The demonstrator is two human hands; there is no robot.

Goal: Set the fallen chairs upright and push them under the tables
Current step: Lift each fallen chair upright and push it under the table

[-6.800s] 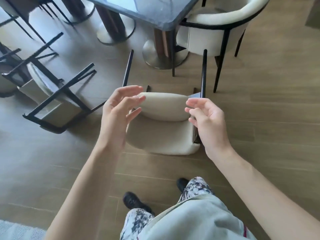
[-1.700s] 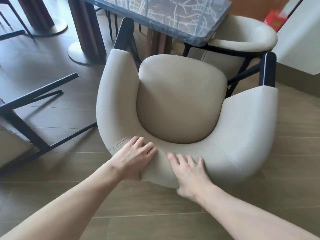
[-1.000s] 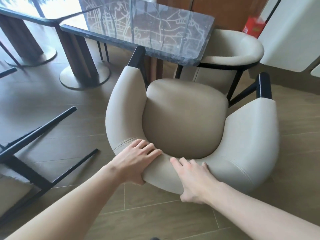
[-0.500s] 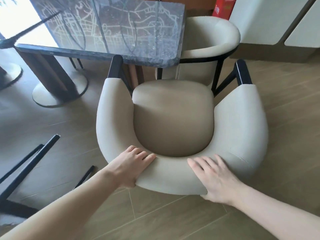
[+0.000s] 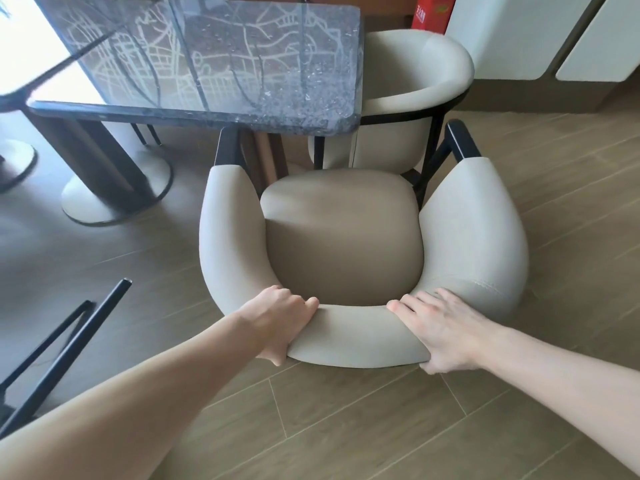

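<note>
A cream armchair (image 5: 343, 237) with black legs stands upright in front of me, its open front facing the dark marble table (image 5: 214, 60). The front ends of its arms are close to the table's near edge. My left hand (image 5: 277, 320) grips the left part of the curved backrest, fingers over the top and thumb on the outside. My right hand (image 5: 440, 323) grips the right part of the backrest the same way. At the lower left, the black legs of a fallen chair (image 5: 65, 351) stick out over the floor.
A second cream armchair (image 5: 412, 84) stands tucked at the table's right end. The table's round pedestal base (image 5: 114, 192) sits on the wooden floor at left. White cabinets (image 5: 540, 32) and a red box (image 5: 429, 12) line the back right.
The chair went from lying on the floor to standing upright, and both hands now hold its backrest. Over the last second it has turned to face the table, my right hand shifting right.
</note>
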